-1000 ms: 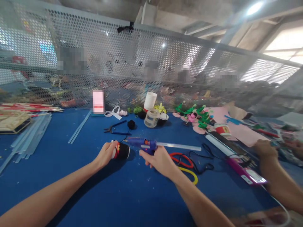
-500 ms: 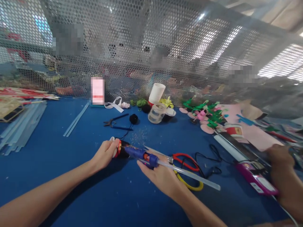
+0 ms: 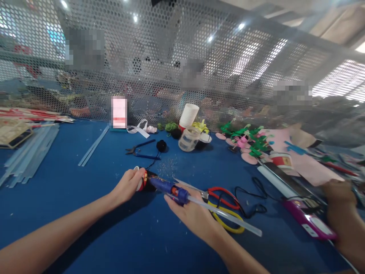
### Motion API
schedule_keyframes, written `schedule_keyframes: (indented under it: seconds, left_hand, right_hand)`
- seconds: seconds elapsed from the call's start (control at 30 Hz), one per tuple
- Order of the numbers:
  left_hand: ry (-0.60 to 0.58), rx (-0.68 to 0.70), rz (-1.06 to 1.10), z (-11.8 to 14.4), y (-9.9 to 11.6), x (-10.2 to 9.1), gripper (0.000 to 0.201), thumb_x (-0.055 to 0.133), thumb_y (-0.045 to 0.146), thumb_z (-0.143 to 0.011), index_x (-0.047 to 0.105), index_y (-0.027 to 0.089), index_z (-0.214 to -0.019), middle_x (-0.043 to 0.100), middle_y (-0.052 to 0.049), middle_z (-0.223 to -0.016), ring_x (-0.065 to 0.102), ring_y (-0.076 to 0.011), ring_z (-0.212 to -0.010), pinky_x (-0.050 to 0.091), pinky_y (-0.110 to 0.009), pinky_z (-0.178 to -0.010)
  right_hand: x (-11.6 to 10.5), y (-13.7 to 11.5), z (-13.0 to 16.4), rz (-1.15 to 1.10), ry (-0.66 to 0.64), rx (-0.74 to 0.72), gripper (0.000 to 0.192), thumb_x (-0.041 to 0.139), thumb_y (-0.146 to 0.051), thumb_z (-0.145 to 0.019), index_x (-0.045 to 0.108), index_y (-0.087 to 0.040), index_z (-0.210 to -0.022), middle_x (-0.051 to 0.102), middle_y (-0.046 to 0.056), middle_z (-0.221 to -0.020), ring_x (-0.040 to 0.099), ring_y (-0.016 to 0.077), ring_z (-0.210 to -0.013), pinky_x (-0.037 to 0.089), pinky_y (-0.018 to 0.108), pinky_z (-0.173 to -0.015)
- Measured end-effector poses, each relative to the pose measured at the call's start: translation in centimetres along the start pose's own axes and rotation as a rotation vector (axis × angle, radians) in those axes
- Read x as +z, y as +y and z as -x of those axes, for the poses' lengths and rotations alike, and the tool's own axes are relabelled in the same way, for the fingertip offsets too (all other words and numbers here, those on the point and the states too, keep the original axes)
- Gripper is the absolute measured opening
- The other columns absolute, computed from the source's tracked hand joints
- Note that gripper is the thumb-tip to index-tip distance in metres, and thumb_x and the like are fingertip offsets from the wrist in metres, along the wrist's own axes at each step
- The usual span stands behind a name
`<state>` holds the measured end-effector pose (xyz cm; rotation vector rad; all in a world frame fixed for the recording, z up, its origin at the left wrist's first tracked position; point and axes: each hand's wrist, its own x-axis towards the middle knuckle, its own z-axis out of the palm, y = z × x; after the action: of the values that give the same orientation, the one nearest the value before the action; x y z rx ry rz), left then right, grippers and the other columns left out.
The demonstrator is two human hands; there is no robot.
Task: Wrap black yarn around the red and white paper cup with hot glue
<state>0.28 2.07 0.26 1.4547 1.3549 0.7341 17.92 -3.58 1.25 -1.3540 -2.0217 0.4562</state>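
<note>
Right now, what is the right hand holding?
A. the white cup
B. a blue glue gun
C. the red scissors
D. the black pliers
B: the right hand grips a blue glue gun with a clear glue stick poking out its back, its nozzle pointing at the small black and red thing held by the left hand.
</note>
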Motion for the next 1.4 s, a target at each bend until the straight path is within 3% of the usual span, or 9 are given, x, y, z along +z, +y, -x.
schedule_keyframes:
  seconds: [0.27,0.53,1.4]
  left_hand:
    - [0.019,-0.087,0.071,-1.4,1.1,-0.1,0.036,0.034,0.042,-0.068,0.035,0.017,-0.043,0.033,0.005,-0.039,0.030,-0.0072,-0.039,0.022,-0.021,-0.041]
    - [0.038,-0.073,0.083,-1.8,0.2,-0.2,0.035,0.035,0.041,-0.069,0.037,0.017,-0.044,0.034,0.006,-0.037,0.029,-0.0074,-0.037,0.021,-0.021,-0.040]
    - [0.048,-0.083,0.096,-1.7,0.7,0.0,0.035,0.035,0.040,-0.069,0.038,0.016,-0.043,0.035,0.006,-0.037,0.030,-0.0069,-0.037,0.022,-0.021,-0.040]
  right_hand:
    - [-0.1,-0.6,0.1,-0.044,0.009,0.043,0.007,0.047,-0.019,-0.072,0.052,-0.018,-0.066,0.056,0.000,-0.059,0.052,0.0120,-0.054,0.042,0.022,-0.053]
    - [0.0,-0.7,-0.2,-0.026,0.003,0.075,0.009,0.047,-0.019,-0.071,0.050,-0.018,-0.062,0.054,0.000,-0.059,0.051,0.0117,-0.056,0.040,0.022,-0.053]
    - [0.2,-0.6,0.4,0.029,-0.025,0.032,0.010,0.045,-0.016,-0.070,0.051,-0.018,-0.062,0.052,-0.001,-0.056,0.046,0.0088,-0.047,0.037,0.019,-0.046]
